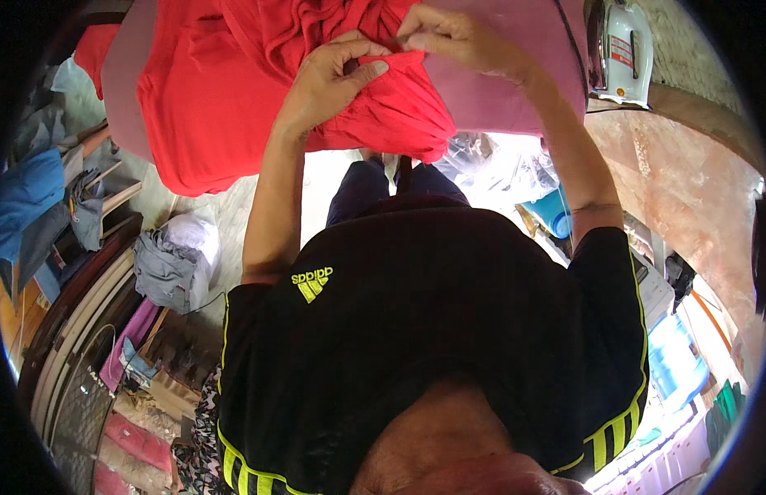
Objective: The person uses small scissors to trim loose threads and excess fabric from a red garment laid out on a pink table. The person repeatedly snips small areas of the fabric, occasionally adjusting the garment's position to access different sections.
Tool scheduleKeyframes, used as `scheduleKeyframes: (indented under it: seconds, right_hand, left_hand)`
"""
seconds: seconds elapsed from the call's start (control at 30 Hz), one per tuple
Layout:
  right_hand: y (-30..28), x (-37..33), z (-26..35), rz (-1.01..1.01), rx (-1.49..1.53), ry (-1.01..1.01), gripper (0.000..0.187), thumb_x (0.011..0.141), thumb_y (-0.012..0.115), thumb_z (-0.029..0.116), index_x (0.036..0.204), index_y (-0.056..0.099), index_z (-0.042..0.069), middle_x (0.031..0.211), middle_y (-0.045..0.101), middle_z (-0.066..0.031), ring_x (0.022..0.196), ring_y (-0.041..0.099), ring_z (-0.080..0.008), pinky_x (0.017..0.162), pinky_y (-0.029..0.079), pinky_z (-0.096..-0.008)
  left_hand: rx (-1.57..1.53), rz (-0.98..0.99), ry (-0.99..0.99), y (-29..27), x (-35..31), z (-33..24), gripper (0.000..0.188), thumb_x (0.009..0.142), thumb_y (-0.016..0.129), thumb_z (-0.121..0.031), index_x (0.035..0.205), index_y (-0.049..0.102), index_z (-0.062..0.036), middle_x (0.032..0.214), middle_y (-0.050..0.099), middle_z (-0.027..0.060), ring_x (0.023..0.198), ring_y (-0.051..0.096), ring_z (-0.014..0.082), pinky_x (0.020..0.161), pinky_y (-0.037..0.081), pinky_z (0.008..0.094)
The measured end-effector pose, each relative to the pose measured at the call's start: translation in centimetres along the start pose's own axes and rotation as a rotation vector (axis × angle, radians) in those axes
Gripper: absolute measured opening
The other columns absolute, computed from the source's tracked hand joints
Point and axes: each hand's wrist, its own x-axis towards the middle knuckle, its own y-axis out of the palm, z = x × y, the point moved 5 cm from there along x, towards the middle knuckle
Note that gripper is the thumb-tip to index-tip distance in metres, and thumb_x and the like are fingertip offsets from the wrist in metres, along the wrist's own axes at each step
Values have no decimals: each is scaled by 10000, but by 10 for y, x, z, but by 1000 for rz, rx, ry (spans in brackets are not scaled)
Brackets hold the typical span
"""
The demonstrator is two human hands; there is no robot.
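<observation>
A large piece of red cloth (226,91) lies gathered in folds over a pink padded board (498,99), and part of it hangs off the near edge. My left hand (329,82) is closed on the cloth, its thumb and forefinger pinching an edge. Just to the right, my right hand (457,37) is closed in a pinch, its fingertips touching or nearly touching that same edge. What sits between those right fingertips is too small to make out.
A white iron (626,54) stands at the board's right, with a dark cord (571,49) along that side. Clear plastic wrapping (498,165) and a blue container (552,214) are below the board. Grey cloth (164,268) is piled at the left.
</observation>
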Motion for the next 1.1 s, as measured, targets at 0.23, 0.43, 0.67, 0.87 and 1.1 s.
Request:
scheduleKeyframes:
  seconds: [0.23, 0.43, 0.67, 0.87, 1.1]
  right_hand:
    - [39, -53, 31, -491, -106, -106, 366, 871, 743, 307, 1098, 596, 61, 941, 669, -79, 901, 671, -185, 822, 525, -350]
    - [70, -79, 4, -469, -167, 82, 407, 853, 775, 82, 1204, 579, 22, 1125, 688, -112, 1060, 670, -184, 951, 542, -340]
    - [65, -87, -18, -513, 18, 35, 348, 891, 716, 108, 1210, 585, 59, 1042, 711, -142, 979, 715, -253, 860, 571, -372]
    - [64, -85, -20, -462, 89, 221, 282, 927, 681, 42, 1194, 602, 2, 1094, 698, -84, 1013, 643, -125, 954, 511, -293]
    - [60, -88, -28, -498, 162, 173, 272, 924, 708, 94, 1156, 624, -20, 1089, 700, -63, 1000, 630, -104, 932, 504, -269]
  left_hand:
    - [-60, -33, -46, 2, -3, 2, 206, 928, 703, -135, 1078, 695, 6, 926, 644, 25, 793, 527, 80, 711, 443, 248]
    - [129, -263, -73, 8, -7, 8, 213, 867, 759, -111, 1061, 703, -44, 896, 650, 8, 834, 603, 106, 754, 474, 251]
    - [437, -449, 339, 41, -42, -47, 196, 727, 815, -128, 898, 724, -96, 910, 650, 50, 893, 612, 261, 785, 449, 399]
    - [753, -363, 265, 68, -52, -41, 155, 752, 788, -85, 900, 740, -83, 903, 680, 47, 840, 610, 247, 697, 452, 391]
    - [226, -127, -184, 53, -132, -51, 38, 858, 688, -36, 846, 683, 0, 752, 642, 136, 660, 612, 284, 651, 462, 402]
